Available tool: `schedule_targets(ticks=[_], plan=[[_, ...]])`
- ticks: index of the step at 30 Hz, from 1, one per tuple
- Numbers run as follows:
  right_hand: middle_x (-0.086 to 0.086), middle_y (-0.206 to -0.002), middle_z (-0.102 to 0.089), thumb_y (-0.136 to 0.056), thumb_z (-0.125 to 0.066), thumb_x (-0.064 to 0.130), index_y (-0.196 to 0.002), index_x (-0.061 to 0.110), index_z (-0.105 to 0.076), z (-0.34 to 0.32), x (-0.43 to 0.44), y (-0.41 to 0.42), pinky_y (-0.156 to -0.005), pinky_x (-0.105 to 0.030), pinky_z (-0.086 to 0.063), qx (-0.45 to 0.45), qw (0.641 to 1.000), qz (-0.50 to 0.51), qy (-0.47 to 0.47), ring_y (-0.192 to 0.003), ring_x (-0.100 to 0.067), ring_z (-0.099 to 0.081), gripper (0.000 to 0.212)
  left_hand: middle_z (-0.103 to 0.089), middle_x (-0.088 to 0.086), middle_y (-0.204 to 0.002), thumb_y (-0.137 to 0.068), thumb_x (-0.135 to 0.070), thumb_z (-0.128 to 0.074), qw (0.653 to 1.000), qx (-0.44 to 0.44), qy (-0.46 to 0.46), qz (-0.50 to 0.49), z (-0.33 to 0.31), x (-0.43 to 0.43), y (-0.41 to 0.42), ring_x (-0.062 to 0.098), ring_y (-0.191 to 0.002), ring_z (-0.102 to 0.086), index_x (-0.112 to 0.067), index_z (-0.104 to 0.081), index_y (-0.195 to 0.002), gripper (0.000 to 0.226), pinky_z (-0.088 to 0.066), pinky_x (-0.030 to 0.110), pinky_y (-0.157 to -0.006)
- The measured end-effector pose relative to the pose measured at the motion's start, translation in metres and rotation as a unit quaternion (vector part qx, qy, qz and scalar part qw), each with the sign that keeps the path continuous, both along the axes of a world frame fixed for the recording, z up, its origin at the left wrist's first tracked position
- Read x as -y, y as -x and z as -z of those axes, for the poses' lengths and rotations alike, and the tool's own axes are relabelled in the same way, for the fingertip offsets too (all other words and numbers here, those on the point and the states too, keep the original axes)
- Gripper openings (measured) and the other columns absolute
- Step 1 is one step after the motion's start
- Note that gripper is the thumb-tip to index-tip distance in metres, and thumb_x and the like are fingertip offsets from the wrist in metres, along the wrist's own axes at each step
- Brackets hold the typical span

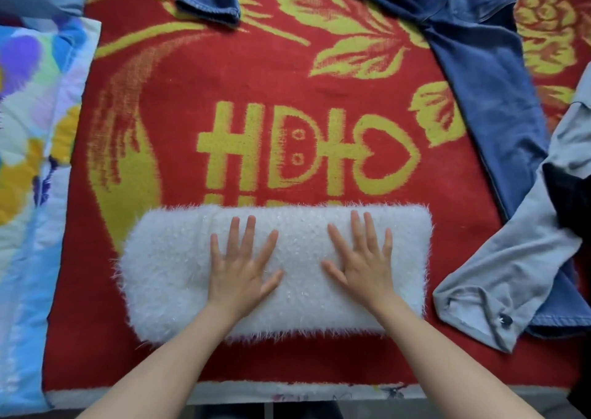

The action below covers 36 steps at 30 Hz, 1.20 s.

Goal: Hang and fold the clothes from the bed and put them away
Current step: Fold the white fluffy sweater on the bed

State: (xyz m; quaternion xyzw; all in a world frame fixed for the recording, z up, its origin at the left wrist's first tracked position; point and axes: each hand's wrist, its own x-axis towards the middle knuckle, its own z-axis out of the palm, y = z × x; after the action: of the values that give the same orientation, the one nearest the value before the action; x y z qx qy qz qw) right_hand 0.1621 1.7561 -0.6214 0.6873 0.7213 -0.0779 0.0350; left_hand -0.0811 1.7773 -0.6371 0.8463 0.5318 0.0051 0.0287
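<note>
A white fluffy garment (166,265), folded into a long rectangle, lies on the red and yellow blanket (179,105) near the bed's front edge. My left hand (241,263) presses flat on its middle-left, fingers spread. My right hand (361,258) presses flat on its middle-right, also with straight spread fingers. Blue jeans (479,67) lie unfolded across the top and right of the bed. A light grey-blue garment (524,258) with a dark button lies crumpled at the right, over the jeans' leg.
A folded quilt (35,131) with a blue, yellow and purple flower print lies along the left side. A dark cloth (569,195) shows at the right edge. The bed's front edge (287,393) runs just below the white garment.
</note>
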Motion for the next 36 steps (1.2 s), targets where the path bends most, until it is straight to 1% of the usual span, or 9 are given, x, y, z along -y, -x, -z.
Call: schedule_targets(ticks=[4, 7, 14, 16, 19, 26, 30, 34, 36], plan=[[-0.01, -0.153, -0.024, -0.083, -0.013, 0.079, -0.141, 0.041, -0.025, 0.023, 0.016, -0.023, -0.1, -0.07, -0.014, -0.053, 0.987, 0.136, 0.058, -0.139, -0.034, -0.013, 0.071, 0.006, 0.005, -0.159, -0.092, -0.064, -0.016, 0.998, 0.035, -0.006, 0.055, 0.029, 0.001, 0.022, 0.032, -0.145, -0.001, -0.035, -0.006, -0.149, 0.065, -0.007, 0.062, -0.109], [-0.013, -0.152, -0.029, -0.081, -0.01, 0.081, -0.141, 0.044, -0.023, 0.038, 0.018, -0.024, -0.1, -0.071, -0.015, -0.06, 0.983, 0.149, 0.086, -0.139, -0.039, -0.017, 0.072, 0.005, 0.005, -0.159, -0.091, -0.064, -0.019, 0.997, 0.058, -0.028, 0.047, 0.044, 0.0, 0.021, 0.034, -0.144, -0.003, -0.036, -0.006, -0.149, 0.066, -0.014, 0.063, -0.108], [-0.005, -0.158, 0.007, -0.056, 0.016, 0.091, -0.138, 0.048, 0.012, 0.026, 0.004, -0.027, -0.108, -0.06, 0.008, -0.071, 0.974, 0.13, 0.173, -0.144, -0.032, 0.013, 0.093, 0.005, 0.005, -0.159, -0.09, -0.068, -0.011, 0.997, 0.038, 0.058, 0.026, 0.043, -0.006, 0.018, 0.038, -0.142, -0.01, -0.038, -0.002, -0.149, 0.067, -0.007, 0.061, -0.109], [-0.013, -0.158, -0.004, -0.065, 0.009, 0.089, -0.146, 0.042, 0.001, 0.011, -0.001, -0.023, -0.105, -0.069, -0.005, -0.077, 0.976, 0.127, 0.158, -0.143, -0.039, -0.001, 0.094, 0.003, 0.008, -0.159, -0.09, -0.068, -0.007, 0.997, 0.011, 0.072, 0.024, 0.03, -0.013, 0.017, 0.036, -0.143, -0.004, -0.036, -0.003, -0.15, 0.068, -0.004, 0.059, -0.109], [-0.021, -0.146, -0.027, -0.089, -0.009, 0.072, -0.14, 0.027, -0.032, -0.006, -0.004, -0.012, -0.088, -0.074, -0.03, -0.069, 0.988, 0.104, 0.086, -0.132, -0.043, -0.024, 0.072, 0.006, 0.009, -0.158, -0.092, -0.063, -0.006, 0.997, 0.007, 0.065, 0.031, 0.01, -0.012, 0.015, 0.03, -0.145, 0.005, -0.032, -0.005, -0.15, 0.065, -0.004, 0.057, -0.109], [-0.014, -0.146, -0.029, -0.096, -0.012, 0.058, -0.138, 0.024, -0.035, -0.031, -0.021, 0.055, -0.104, -0.059, -0.02, -0.067, 0.997, -0.024, 0.027, -0.135, -0.032, -0.026, 0.059, 0.003, 0.011, -0.158, -0.095, -0.059, -0.006, 0.997, 0.022, 0.035, -0.068, -0.016, 0.017, 0.023, 0.028, -0.146, 0.002, -0.024, -0.006, -0.151, 0.066, -0.003, 0.052, -0.112], [-0.014, -0.142, -0.044, -0.09, -0.021, 0.062, -0.137, 0.021, -0.038, -0.021, -0.045, 0.073, -0.097, -0.061, -0.036, -0.058, 0.993, -0.028, 0.102, -0.134, -0.03, -0.03, 0.065, -0.004, 0.015, -0.157, -0.093, -0.063, -0.003, 0.985, 0.003, 0.064, -0.163, -0.01, 0.034, 0.045, 0.025, -0.145, 0.008, -0.023, -0.004, -0.151, 0.07, 0.003, 0.048, -0.112], [-0.01, -0.158, -0.003, -0.069, 0.022, 0.077, -0.15, 0.03, -0.009, -0.023, -0.061, 0.069, -0.111, -0.058, -0.001, -0.061, 0.991, -0.024, 0.113, -0.146, -0.028, 0.002, 0.099, -0.019, 0.021, -0.149, -0.092, -0.063, -0.003, 0.969, -0.005, 0.084, -0.233, -0.01, 0.038, 0.069, 0.022, -0.144, 0.014, -0.017, -0.018, -0.149, 0.074, -0.001, 0.047, -0.11], [-0.008, -0.158, 0.004, -0.067, 0.015, 0.082, -0.15, 0.031, -0.005, -0.025, -0.053, 0.053, -0.111, -0.057, 0.003, -0.072, 0.99, 0.053, 0.112, -0.145, -0.026, 0.009, 0.1, -0.016, 0.019, -0.152, -0.093, -0.062, -0.003, 0.976, -0.003, 0.079, -0.205, -0.011, 0.038, 0.072, 0.024, -0.145, 0.012, -0.018, -0.018, -0.148, 0.073, -0.003, 0.05, -0.109]])
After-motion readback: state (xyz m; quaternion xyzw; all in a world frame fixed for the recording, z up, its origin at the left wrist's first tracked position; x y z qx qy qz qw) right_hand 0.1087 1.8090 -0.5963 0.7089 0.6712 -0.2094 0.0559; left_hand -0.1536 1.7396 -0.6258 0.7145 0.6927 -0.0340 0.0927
